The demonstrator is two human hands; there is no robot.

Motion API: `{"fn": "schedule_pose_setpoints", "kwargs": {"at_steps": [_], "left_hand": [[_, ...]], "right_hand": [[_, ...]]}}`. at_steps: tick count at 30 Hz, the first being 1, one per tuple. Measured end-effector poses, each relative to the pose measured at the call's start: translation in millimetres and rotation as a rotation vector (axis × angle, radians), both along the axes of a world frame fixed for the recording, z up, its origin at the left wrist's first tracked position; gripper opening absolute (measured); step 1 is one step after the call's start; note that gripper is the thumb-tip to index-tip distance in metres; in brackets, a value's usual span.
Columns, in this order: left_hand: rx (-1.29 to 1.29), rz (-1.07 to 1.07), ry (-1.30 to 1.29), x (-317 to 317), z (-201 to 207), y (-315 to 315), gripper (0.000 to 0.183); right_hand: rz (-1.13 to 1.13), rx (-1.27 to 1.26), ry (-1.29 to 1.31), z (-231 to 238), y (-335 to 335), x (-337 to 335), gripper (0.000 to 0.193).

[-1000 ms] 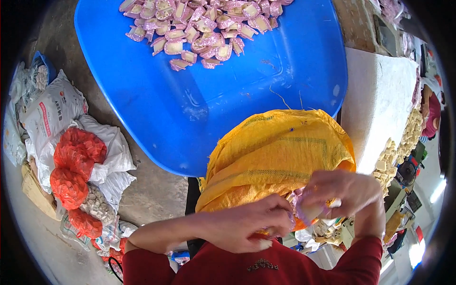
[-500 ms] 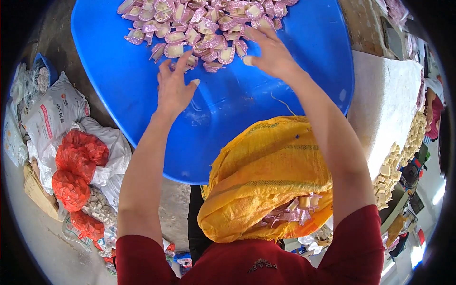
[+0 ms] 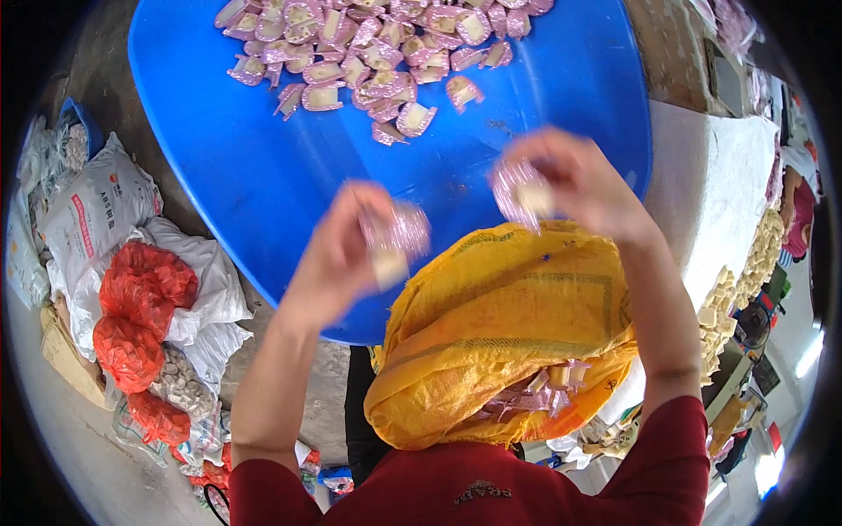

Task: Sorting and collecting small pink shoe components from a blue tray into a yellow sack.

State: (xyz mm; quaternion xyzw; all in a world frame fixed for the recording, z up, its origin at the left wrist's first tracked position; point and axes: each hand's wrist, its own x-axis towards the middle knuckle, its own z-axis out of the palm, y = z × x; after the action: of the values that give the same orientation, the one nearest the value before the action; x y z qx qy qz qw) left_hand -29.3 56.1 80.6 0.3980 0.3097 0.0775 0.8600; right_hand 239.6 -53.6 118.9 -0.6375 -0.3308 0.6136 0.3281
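My left hand (image 3: 342,245) grips a glittery pink-and-cream piece (image 3: 396,237), blurred by motion, over the near part of a blue tub (image 3: 263,175). To its right, my right hand (image 3: 570,180) pinches a similar pink-and-cream piece (image 3: 524,193) by its edge. Many more such curved pieces (image 3: 381,53) lie heaped at the tub's far side, with a stray one (image 3: 462,92) just apart from the pile. Close to my body, below both hands, a yellow woven sack (image 3: 500,324) lies bunched with its mouth open. Pink and cream pieces (image 3: 548,390) show inside it.
White printed sacks (image 3: 105,197) and red plastic bags (image 3: 140,307) are piled on the floor at left. A white-covered surface (image 3: 715,175) runs along the right, with cream blocks (image 3: 719,316) near it. Another person (image 3: 802,206) is at the far right edge.
Both hands have drawn back from the heap toward the sack, each now holding a pink-and-cream piece. The near edge of the heap has thinned, and one piece lies apart at its right.
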Motion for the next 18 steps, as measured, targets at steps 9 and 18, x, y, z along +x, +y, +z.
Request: {"fn": "schedule_pose_setpoints", "kwargs": {"at_steps": [9,18], "left_hand": [[0.528,-0.736,-0.496,-3,102,-110,0.034],[1.106,-0.373,0.653,70,-44,8,0.048]], "right_hand": [[0.942,-0.087,0.023,130,-96,-33,0.031],[0.222,0.04,-0.789,-39,19,18,0.082]]}}
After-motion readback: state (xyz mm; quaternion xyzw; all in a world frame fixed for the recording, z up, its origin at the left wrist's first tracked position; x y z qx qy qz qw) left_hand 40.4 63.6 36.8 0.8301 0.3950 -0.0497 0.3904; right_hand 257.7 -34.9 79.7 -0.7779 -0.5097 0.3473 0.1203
